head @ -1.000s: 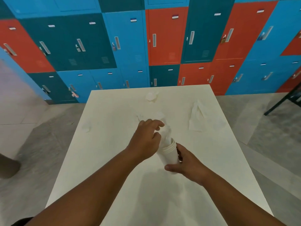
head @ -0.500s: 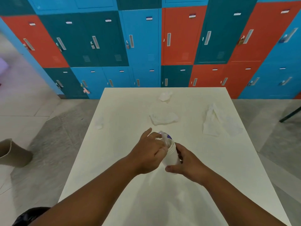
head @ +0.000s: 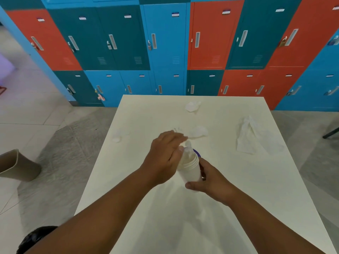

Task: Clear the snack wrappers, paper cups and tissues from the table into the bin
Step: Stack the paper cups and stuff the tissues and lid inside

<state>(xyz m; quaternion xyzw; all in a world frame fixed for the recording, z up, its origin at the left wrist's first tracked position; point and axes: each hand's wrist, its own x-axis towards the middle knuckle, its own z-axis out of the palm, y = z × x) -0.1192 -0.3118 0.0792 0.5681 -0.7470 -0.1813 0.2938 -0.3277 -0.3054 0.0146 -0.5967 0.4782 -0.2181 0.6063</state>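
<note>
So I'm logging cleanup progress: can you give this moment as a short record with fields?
right hand: grips stacked paper cups
left hand: pressing tissue into the top cup
left on table: crumpled tissue at far edge, middle tissue, left tissue, large flat tissue at right
bin: on the floor, left of the table

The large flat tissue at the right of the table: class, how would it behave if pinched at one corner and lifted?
The large flat tissue looks thin and creased, so it would probably hang limp. It seems very light and might drift. Pushed, it would likely bunch rather than slide.
</note>
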